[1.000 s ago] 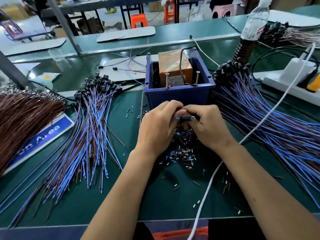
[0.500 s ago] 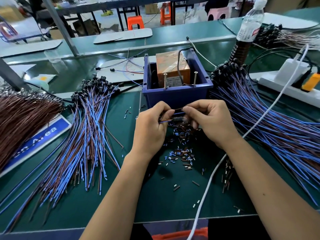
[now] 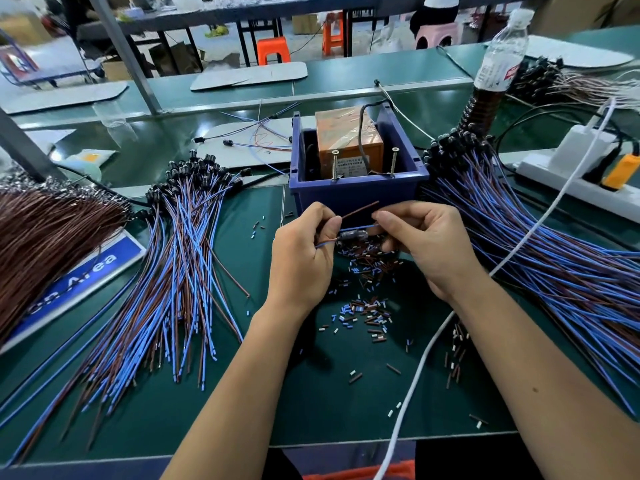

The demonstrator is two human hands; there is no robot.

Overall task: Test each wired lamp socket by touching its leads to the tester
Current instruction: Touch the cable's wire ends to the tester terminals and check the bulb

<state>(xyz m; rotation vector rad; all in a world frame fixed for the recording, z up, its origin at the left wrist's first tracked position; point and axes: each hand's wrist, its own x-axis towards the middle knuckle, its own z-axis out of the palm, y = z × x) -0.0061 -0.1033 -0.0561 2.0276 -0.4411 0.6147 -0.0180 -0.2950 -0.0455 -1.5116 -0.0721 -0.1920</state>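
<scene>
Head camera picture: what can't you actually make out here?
- Label on the orange tester: print too small to read.
- Lamp socket between left hand and right hand: blurred and partly covered by fingers.
- Blue sign: wording covered by the brown wire bundle.

Centre mat: bare green strip toward the bench's near edge, open to reach through, dotted with cut insulation bits.
Left side: fanned bundle of blue and brown leads covers the mat.
Right side: second lead bundle and a white cable cross the surface.
Ahead: blue bin with two upright screws blocks forward reach; water bottle stands behind it to the right.
</scene>
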